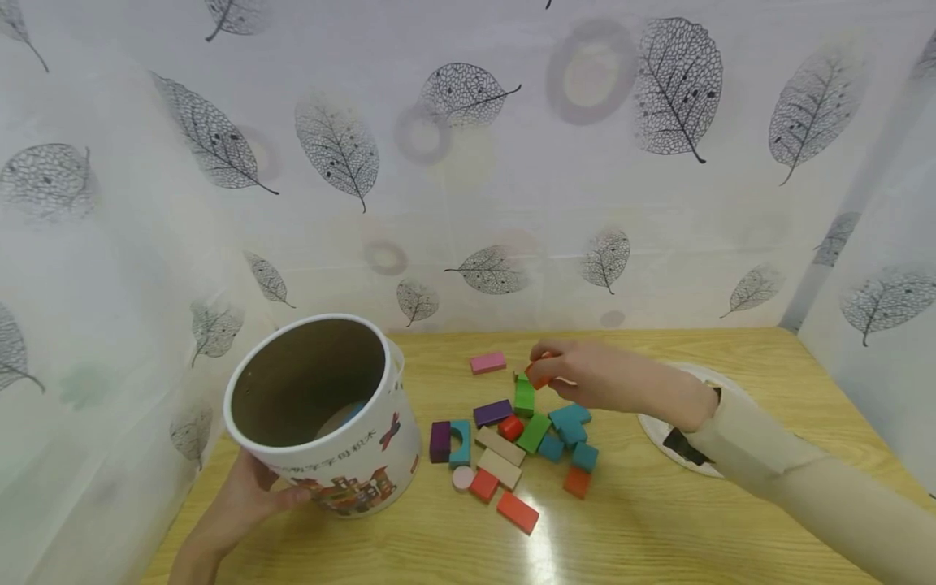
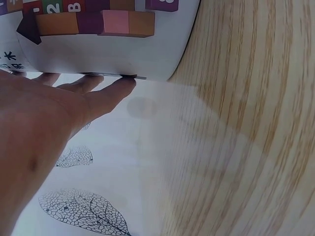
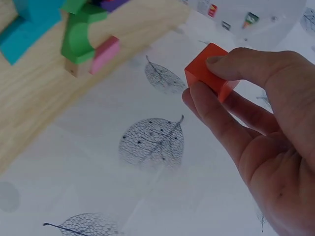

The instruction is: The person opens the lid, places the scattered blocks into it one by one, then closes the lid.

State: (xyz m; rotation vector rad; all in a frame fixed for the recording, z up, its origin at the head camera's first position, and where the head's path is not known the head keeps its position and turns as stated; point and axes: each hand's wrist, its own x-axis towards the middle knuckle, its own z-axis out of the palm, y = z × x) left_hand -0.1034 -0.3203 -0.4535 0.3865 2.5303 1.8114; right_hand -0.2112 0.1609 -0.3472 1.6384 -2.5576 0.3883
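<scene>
Two hands (image 1: 244, 500) (image 1: 610, 378); one gripped block (image 3: 203, 73)

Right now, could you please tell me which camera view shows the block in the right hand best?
The right wrist view: the orange block appears large there, pinched by the right hand. The head view shows it small, partly hidden; the left wrist view doesn't show it.

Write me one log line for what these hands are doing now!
left hand: touches white bucket | right hand: pinches orange block | other blocks: spread on table
</scene>
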